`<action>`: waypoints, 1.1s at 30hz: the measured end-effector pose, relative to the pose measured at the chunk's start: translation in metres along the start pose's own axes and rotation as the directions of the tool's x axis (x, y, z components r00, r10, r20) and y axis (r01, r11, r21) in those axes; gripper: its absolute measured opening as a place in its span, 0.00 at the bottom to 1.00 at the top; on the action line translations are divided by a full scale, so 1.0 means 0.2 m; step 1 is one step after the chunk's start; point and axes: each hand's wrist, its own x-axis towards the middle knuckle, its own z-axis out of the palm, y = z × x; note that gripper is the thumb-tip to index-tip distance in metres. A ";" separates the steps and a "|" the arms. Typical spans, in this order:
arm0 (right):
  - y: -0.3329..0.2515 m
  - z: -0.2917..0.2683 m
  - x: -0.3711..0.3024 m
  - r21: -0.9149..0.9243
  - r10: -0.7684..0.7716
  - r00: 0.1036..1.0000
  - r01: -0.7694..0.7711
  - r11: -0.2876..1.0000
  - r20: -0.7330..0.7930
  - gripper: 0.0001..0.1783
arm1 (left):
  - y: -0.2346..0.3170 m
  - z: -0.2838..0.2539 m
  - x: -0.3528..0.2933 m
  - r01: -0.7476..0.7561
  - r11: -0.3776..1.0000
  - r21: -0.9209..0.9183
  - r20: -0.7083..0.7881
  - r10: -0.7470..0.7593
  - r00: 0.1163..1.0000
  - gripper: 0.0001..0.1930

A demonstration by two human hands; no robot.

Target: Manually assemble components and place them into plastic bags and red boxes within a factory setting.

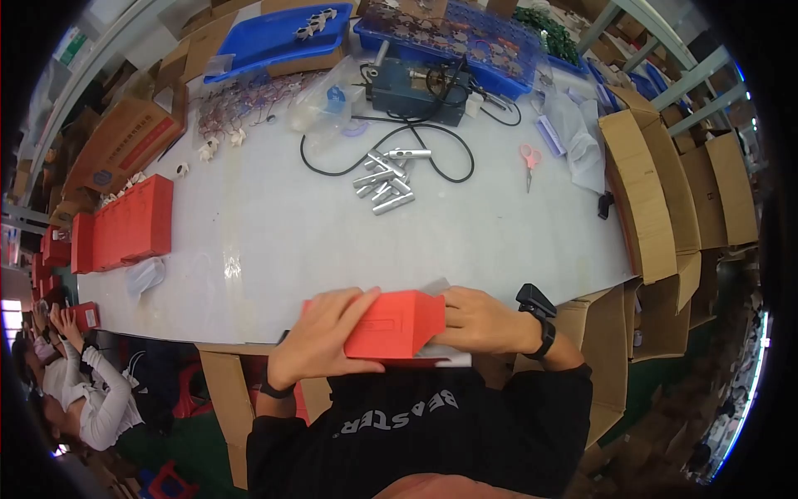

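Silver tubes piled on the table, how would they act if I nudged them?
The silver tubes would likely roll, since their sides look round. Several lie crossed over one another, so they could slump and scatter. Their metallic shine suggests they're stiff and perhaps slippery.

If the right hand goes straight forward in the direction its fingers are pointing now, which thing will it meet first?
Most likely the red box in the left hand: the right hand points leftward at its right end. The fingertips are hidden there, so whether they already touch it is unclear.
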 end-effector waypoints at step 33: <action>0.30 0.51 0.09 0.257 0.291 0.953 -0.261 0.930 -0.084 0.12 | -0.30 0.02 0.00 0.137 0.909 0.393 -0.219 -0.052 0.974 0.45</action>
